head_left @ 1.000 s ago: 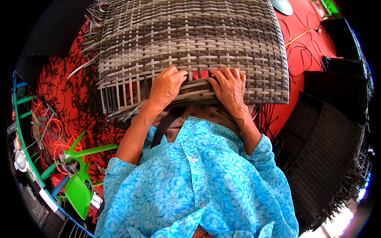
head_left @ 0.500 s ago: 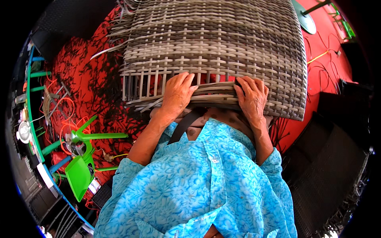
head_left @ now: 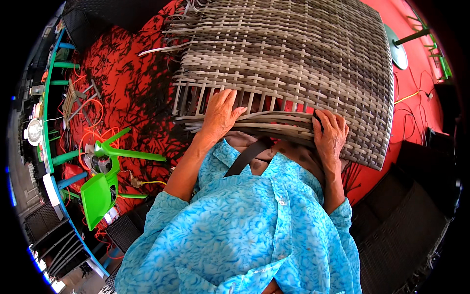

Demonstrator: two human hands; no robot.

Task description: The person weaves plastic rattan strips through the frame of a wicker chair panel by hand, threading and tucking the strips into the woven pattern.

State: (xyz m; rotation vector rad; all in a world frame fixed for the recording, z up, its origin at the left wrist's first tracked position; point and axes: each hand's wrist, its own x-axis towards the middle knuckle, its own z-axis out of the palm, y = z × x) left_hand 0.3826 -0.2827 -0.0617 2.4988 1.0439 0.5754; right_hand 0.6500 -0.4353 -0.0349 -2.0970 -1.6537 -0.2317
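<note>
A grey-brown wicker panel lies in front of me, its near end over my lap. Near its front edge is an open gap where bare upright strips show. Below the gap a bundle of loose flat wicker strips runs crosswise between my hands. My left hand is closed over the bundle's left part, fingertips on the upright strips and thumb pointing right. My right hand curls over the bundle's right end, where it meets the finished weave. The undersides of both hands are hidden.
Dark strip scraps litter the red floor at left. A green dustpan and a green upturned stool stand near orange cables. Dark woven furniture is at lower right, a round table base at far right.
The whole view has turned slightly, so the panel appears farther right and more tilted. Both hands keep their places on the strips, and the bundle between them bows up a little more.
</note>
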